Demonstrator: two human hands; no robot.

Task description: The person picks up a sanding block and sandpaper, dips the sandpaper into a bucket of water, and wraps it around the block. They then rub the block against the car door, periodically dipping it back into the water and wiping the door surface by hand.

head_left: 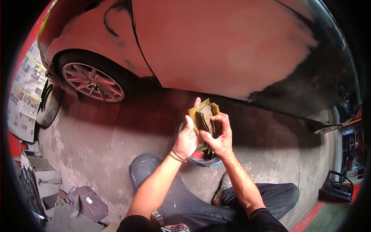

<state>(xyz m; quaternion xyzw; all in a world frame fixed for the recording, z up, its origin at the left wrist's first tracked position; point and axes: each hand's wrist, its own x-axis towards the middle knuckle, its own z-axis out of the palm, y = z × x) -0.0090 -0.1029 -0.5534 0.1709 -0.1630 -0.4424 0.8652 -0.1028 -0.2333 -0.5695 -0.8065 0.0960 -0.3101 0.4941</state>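
Observation:
A yellow-brown sheet of sandpaper is folded around a worn, light-coloured sanding block, its upper edges sticking out loosely. My left hand holds the sheet from the left side, thumb raised and most of the fingers hidden behind it. From the right, my right hand grips the block and paper, with bent fingers on top and the thumb pressed on the near side. Directly beneath both hands stands a round bucket with a bluish rim and something red inside, mostly covered.
A car side panel, dull with dark patches, spans the top; its wheel is at left. Newspaper masking hangs at far left above boxes and scraps. A black case sits at right on the concrete floor.

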